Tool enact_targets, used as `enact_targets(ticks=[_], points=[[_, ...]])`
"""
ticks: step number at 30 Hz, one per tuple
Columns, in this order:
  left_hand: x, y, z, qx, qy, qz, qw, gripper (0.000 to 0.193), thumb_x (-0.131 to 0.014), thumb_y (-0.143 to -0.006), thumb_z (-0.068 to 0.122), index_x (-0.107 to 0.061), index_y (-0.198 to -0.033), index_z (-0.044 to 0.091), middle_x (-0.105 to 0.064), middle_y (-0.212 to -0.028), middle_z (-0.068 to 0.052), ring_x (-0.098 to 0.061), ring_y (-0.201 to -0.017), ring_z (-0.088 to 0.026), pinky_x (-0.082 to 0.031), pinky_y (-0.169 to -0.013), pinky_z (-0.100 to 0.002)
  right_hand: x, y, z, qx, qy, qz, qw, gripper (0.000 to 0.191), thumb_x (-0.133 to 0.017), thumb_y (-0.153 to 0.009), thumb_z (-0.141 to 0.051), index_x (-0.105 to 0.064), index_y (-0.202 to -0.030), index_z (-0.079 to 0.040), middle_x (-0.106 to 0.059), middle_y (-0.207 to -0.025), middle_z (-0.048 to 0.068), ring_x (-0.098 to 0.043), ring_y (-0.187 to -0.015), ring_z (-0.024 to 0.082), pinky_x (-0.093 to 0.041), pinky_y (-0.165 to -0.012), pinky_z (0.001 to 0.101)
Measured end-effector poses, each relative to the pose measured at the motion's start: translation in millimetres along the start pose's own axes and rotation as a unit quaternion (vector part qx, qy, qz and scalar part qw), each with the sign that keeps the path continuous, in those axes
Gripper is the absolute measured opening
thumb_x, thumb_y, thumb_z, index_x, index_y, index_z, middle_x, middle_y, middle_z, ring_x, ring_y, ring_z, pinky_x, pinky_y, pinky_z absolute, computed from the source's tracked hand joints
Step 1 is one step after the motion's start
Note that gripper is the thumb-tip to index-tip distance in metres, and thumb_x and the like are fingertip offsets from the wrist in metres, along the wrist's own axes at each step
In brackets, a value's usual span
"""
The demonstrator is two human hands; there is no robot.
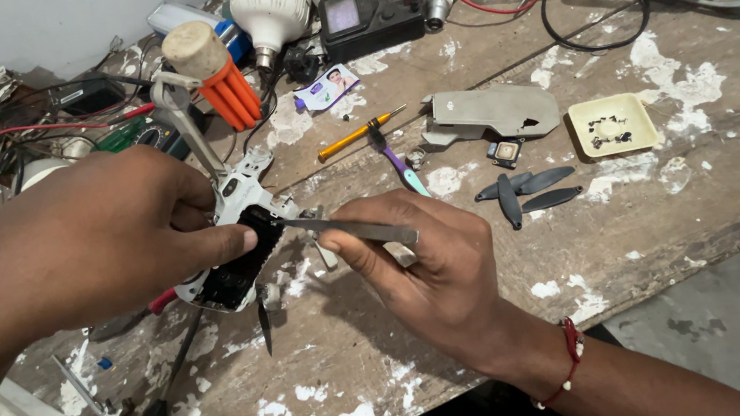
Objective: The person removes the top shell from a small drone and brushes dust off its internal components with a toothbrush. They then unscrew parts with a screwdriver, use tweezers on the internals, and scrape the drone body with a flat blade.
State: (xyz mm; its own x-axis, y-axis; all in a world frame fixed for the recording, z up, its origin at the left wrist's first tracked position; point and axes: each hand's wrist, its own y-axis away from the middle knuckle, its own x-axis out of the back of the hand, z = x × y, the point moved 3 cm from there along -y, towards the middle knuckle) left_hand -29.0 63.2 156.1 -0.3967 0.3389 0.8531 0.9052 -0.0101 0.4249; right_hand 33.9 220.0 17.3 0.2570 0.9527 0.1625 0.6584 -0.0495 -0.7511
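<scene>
On the bench, tweezers lie level, tips toward the drone.

Grey-screened black meter at bench rear; small white-purple packet before it.

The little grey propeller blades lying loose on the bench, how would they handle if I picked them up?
The propeller blades look thin and flat, so probably very light and slightly bendy. Lying flat on the workbench, they seem unlikely to roll, but may slide when nudged.
</scene>
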Motion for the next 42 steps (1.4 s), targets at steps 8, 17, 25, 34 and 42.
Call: enact_targets(ticks=[8,17,25,34,42], points=[[-1.7,-2.0,-3.0,-0.002,0.007,0.006,1.000,0.049,-0.071,-0.093,0.047,-0.069,-0.073,0.002,-0.055,-0.056,-0.014,-0.055,-0.052,-0.025,-0.042,-0.058,-0.041,-1.5,-0.2,2.1,-0.004,-0.008,-0.004,1.000,0.013,-0.074,-0.100,-0.017,-0.074,-0.107,-0.006,-0.077,-0.096,0.007,-0.075,-0.083,0.013,-0.061,-0.068,0.0245],[-2.4,-3.4,-7.5,0.008,0.019,0.011,1.000,0.053,-0.071,-0.093,0.049,-0.070,-0.073,0.001,-0.053,-0.056,-0.013,-0.052,-0.052,-0.024,-0.042,-0.057,-0.040,3.4,-0.4,1.2,-0.044,-0.043,-0.005,0.998,0.017,-0.076,-0.098,-0.016,-0.074,-0.108,-0.003,-0.076,-0.093,0.006,-0.068,-0.073,0.010,-0.052,-0.060,0.0255],[1.4,3.6,-4.8,0.027,0.017,0.004,0.999,0.049,-0.071,-0.093,0.049,-0.072,-0.077,0.003,-0.058,-0.057,-0.013,-0.056,-0.053,-0.023,-0.043,-0.058,-0.039,0.2,1.0,5.2,-0.034,-0.043,-0.006,0.998,0.016,-0.075,-0.098,-0.018,-0.075,-0.108,-0.005,-0.076,-0.096,0.007,-0.074,-0.080,0.010,-0.059,-0.062,0.0235],[0.5,1.8,-3.4,0.012,0.020,0.006,1.000,0.048,-0.071,-0.093,0.047,-0.071,-0.078,0.001,-0.058,-0.058,-0.014,-0.055,-0.053,-0.024,-0.043,-0.058,-0.040,0.2,3.8,5.3,-0.011,-0.027,0.001,1.000,0.016,-0.076,-0.097,-0.018,-0.075,-0.109,-0.007,-0.076,-0.098,0.006,-0.075,-0.082,0.012,-0.060,-0.064,0.0241],[0.0,0.0,-2.4,0.015,0.025,0.010,1.000,0.046,-0.071,-0.093,0.046,-0.075,-0.081,0.002,-0.061,-0.059,-0.014,-0.057,-0.053,-0.024,-0.045,-0.057,-0.040,0.8,3.7,1.5,0.020,-0.027,-0.013,0.999,0.017,-0.078,-0.097,-0.017,-0.075,-0.112,-0.009,-0.075,-0.103,0.005,-0.075,-0.090,0.014,-0.063,-0.073,0.0260]])
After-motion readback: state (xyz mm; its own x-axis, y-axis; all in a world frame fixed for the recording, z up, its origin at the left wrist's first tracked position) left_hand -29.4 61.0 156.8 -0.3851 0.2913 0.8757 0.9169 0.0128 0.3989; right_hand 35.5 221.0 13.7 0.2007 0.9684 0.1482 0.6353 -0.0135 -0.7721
